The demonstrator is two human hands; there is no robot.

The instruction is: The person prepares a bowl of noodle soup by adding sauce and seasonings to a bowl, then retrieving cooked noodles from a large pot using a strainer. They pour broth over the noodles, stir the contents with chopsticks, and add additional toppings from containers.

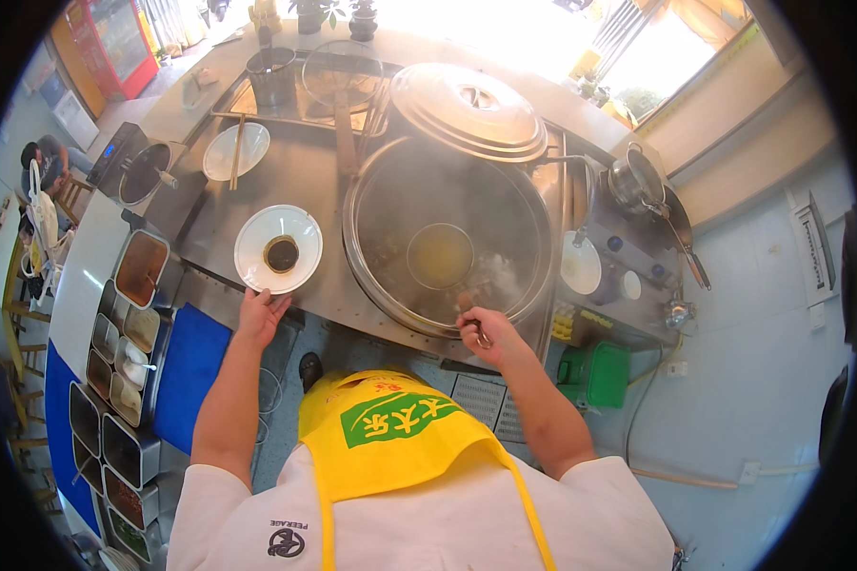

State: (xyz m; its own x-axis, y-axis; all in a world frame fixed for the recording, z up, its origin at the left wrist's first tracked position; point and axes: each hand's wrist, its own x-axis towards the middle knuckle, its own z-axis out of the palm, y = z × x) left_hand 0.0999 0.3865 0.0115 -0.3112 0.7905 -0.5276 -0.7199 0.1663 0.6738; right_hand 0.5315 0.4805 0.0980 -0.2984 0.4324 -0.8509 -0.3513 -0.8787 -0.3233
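Observation:
A white wide-rimmed bowl [251, 255] with dark liquid in its centre is at the front of the steel counter. My left hand [260, 318] is at its near rim, fingers against the edge; the bowl hides part of the grip. My right hand [489, 334] grips a handle with a wooden section and a hooked metal end. That handle leads to a round ladle [440, 255] holding yellowish liquid inside the large steel pot [351, 250]. Steam blurs the pot's contents. The big metal lid [435, 100] rests across the pot's far rim.
Chopsticks lie over another white bowl [218, 153] at the far left. Seasoning containers [141, 268] line the left side, beside a blue mat [193, 375]. To the right are a bowl [580, 264], a saucepan [632, 178] and a green bin [607, 375]. A person [50, 160] sits far left.

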